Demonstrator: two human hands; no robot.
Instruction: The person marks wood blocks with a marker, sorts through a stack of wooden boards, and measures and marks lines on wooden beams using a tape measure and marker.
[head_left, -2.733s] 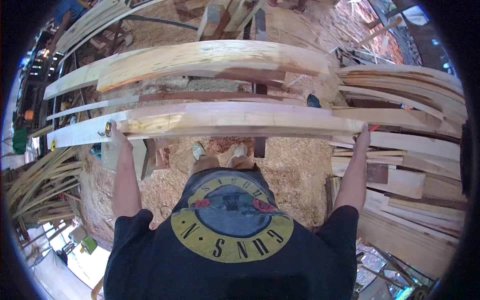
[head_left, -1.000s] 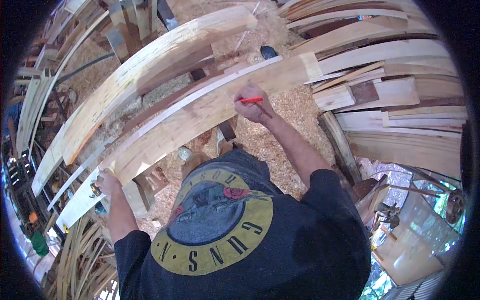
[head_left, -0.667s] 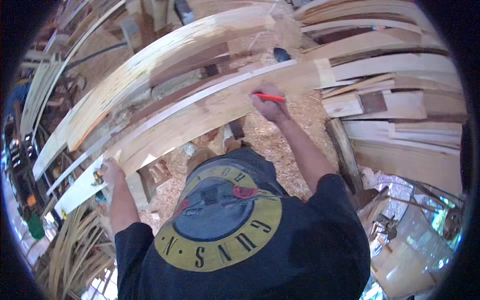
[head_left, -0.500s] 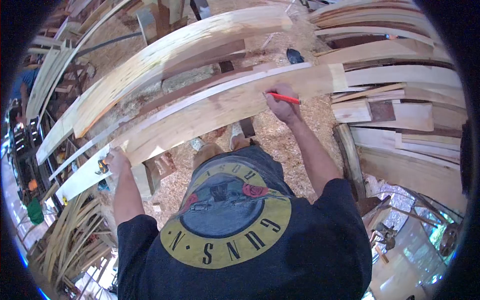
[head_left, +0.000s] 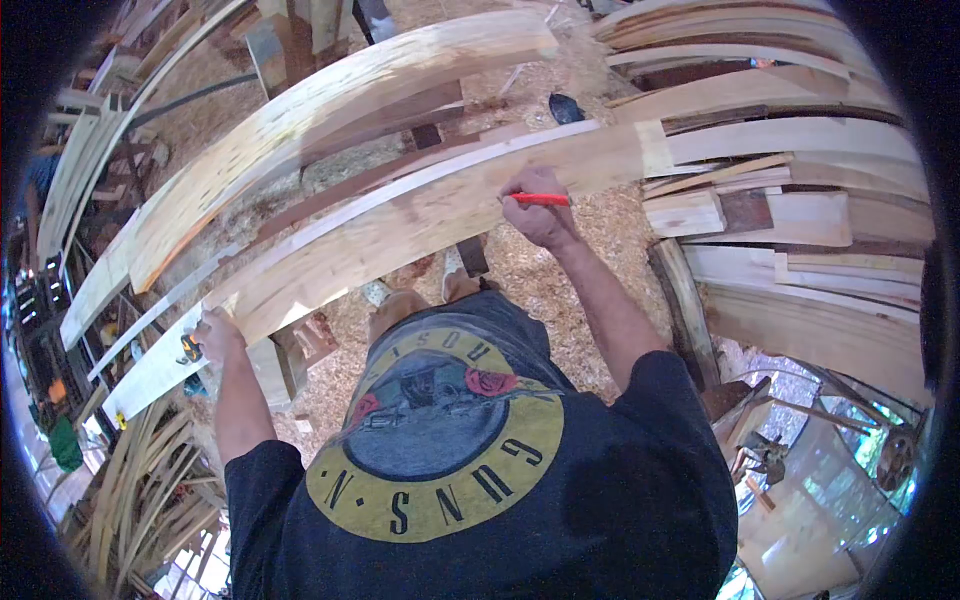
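My right hand (head_left: 540,212) is closed around a red pencil (head_left: 546,199), its tip pointing left over the long wooden plank (head_left: 400,218). The hand lies over the plank's near edge, right of its middle. My left hand (head_left: 218,336) is closed at the near edge of the plank's left part, beside a yellow-and-black tape measure (head_left: 190,349). The fingers seem to hold the tape measure, partly covering it. A narrow pale strip of wood (head_left: 400,180) runs along the plank's far edge.
A wide curved board (head_left: 300,110) lies beyond the plank. Stacked boards (head_left: 800,140) line the right side, and thin wood offcuts (head_left: 140,490) pile up at lower left. Shavings (head_left: 560,290) cover the floor. A dark object (head_left: 565,108) lies past the plank's far edge.
The whole view has shifted slightly left. My right hand has moved a little along the plank to the left, and the pencil lies flatter. My left hand stays at its place on the plank.
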